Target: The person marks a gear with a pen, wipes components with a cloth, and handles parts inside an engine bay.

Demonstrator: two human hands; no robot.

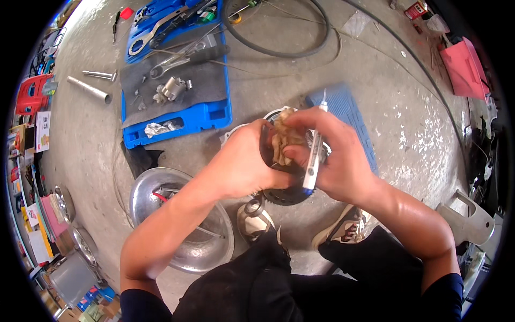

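Observation:
Both hands meet above the floor in front of my shoes. My left hand [255, 161] is closed round the side of a dark, round, hollow part, whose kind I cannot make out. My right hand [343, 153] presses a crumpled brown rag [281, 140] into its opening. Across the same hand lies a slim white pen-shaped tool [314, 163] with a blue end and a thin metal tip. Beneath the hands shows a round machine part with a dark toothed rim [289, 197], mostly hidden. A blue textured mat [343, 104] lies just beyond my right hand.
An open blue tool case [228, 96] with wrenches and a small metal part stands at the far left. A shiny metal bowl [147, 201] holding tools is beside my left forearm. A black hose loop [327, 29] lies beyond, a pink bin [462, 67] far right, a grey stool [466, 222] nearer.

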